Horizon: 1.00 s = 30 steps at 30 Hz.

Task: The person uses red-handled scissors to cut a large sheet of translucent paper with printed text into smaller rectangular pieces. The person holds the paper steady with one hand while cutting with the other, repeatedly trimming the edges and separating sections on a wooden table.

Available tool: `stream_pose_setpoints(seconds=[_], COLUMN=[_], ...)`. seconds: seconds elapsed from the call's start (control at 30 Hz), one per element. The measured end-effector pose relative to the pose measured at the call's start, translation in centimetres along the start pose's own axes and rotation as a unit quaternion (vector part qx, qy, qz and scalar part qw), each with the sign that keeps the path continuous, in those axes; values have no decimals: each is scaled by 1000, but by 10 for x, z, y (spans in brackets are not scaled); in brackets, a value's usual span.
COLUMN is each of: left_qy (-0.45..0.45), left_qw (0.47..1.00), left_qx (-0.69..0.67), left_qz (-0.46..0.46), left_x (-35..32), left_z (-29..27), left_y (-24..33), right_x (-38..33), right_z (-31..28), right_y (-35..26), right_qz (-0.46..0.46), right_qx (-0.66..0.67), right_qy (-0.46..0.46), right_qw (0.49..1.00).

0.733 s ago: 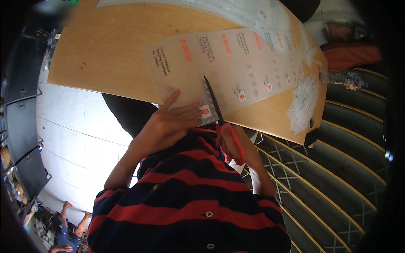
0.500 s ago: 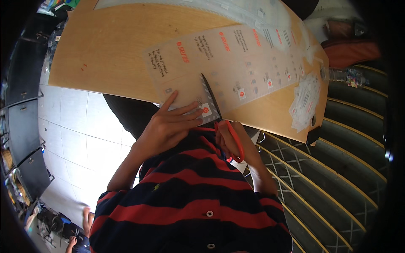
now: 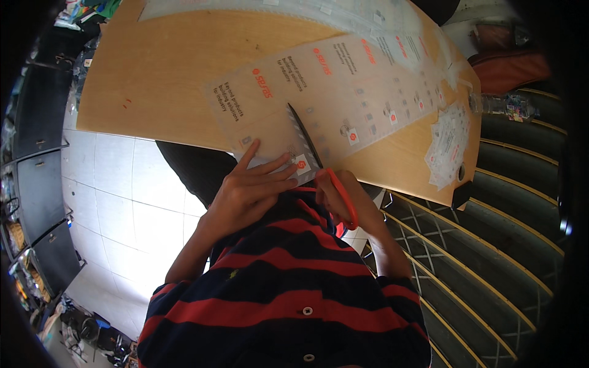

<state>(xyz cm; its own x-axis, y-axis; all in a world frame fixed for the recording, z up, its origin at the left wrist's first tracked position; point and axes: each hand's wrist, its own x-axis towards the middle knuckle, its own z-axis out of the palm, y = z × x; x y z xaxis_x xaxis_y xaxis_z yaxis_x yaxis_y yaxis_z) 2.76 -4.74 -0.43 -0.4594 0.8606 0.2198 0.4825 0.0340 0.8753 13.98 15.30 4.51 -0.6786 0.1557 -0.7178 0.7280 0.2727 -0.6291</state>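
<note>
A long translucent plastic sheet (image 3: 273,122) with red and dark print lies slantwise on the wooden table (image 3: 165,67). My left hand (image 3: 248,187) rests flat on the sheet's near left corner, fingers spread, beside a small white square with a red mark. Red-handled scissors (image 3: 305,136) are gripped in my right hand (image 3: 351,199) at the sheet's near edge. Their dark blades point away and slightly left, reaching across the sheet between two printed sections. My fingers partly hide the handle loops, and whether the sheet is cut along the blades is hard to see.
Small cut plastic pieces (image 3: 446,147) lie piled at the table's right end. More clear plastic sheeting (image 3: 294,15) covers the far edge. A clear plastic bottle (image 3: 506,107) and a brown bag (image 3: 512,70) are at the right, above dark yellow-edged racks (image 3: 478,264).
The scissors and both hands stay in nearly the same place on the sheet. The whole view has shifted slightly, and another person's hand at lower left is out of view.
</note>
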Motion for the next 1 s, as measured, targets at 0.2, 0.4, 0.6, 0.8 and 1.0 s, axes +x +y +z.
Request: stream_pose_setpoints(seconds=[0.2, 0.4, 0.6, 0.8, 1.0], left_qy=[-22, -21, -19, -18, -20], left_qw=[1000, 1000, 1000, 1000, 1000], left_qx=[6, 13, 6, 15, 9], left_qz=[8, 1, 5, -1, 3], left_x=[-3, -4, -4, -5, -6], left_z=[-4, -3, -3, -2, -3], left_y=[0, 3, 4, 6, 5], right_x=[3, 9, 8, 11, 12], right_z=[-2, -4, -8, -10, -14], right_y=[-6, -4, -9, -20, -21], right_qz=[3, 2, 15, 21, -4], right_qx=[1, -12, -33, -57, -57], right_qy=[11, 8, 3, 0, -33], right_qw=[1000, 1000, 999, 998, 998])
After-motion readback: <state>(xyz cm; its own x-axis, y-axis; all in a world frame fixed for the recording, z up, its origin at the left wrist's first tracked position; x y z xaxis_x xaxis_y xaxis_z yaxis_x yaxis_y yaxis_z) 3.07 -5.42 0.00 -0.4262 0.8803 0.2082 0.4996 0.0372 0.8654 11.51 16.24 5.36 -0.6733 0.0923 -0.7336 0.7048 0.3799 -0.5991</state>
